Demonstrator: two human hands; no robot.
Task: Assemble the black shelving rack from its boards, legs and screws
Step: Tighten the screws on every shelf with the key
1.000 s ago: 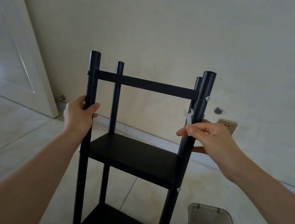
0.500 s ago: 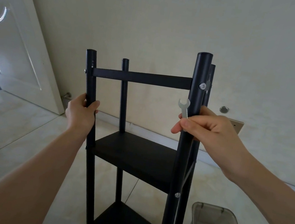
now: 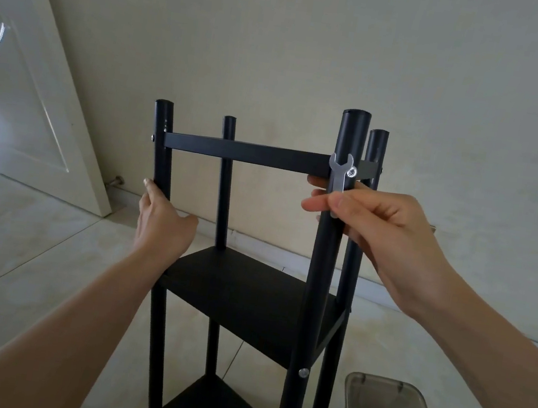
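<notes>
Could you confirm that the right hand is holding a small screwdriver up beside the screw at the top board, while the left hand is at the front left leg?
Not quite: the head view shows the right hand pinching a small flat wrench, not a screwdriver, beside the screw at the top board. The left hand is at the front left leg.

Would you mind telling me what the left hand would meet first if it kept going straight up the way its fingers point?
The left hand lies along the front left leg, fingers pointing up. Going on, it would probably slide up the leg to the top board where that joins it, though depth is unclear.
</notes>
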